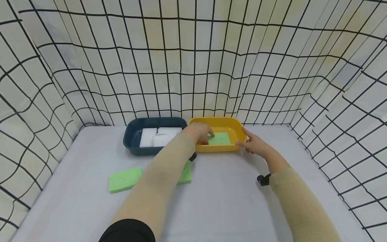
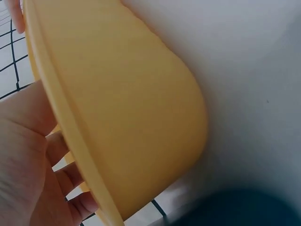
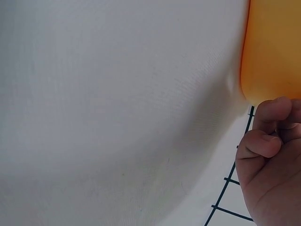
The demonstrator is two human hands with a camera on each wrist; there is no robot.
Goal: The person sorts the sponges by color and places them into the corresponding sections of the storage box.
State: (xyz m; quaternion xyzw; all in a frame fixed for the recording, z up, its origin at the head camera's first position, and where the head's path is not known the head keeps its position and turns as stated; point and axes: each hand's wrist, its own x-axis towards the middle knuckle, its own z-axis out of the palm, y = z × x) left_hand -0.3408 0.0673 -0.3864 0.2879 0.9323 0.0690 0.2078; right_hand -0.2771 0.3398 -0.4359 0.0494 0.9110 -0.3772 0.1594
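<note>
Over the near-left rim of a yellow tray [image 1: 232, 126], my left hand [image 1: 198, 132] reaches in, its fingers at the left end of a flat green sponge [image 1: 220, 138]. Whether they pinch that sponge I cannot tell. In the left wrist view, several fingers [image 2: 70, 178] show past the tray's rim. My right hand [image 1: 255, 145] grips the tray's right end, thumb at the near corner and forefinger farther back. The right wrist view has its curled fingers [image 3: 273, 110] against the tray's outer wall [image 3: 275, 52].
Left of the yellow tray stands a dark blue tray [image 1: 132, 144] with several white blocks [image 1: 148, 137]. On the white tabletop [image 1: 223, 195] lie a green sponge [image 1: 125, 179] and another green sponge [image 1: 185, 174], partly hidden by my left forearm. Black wire grid [image 1: 195, 72] surrounds the back and sides.
</note>
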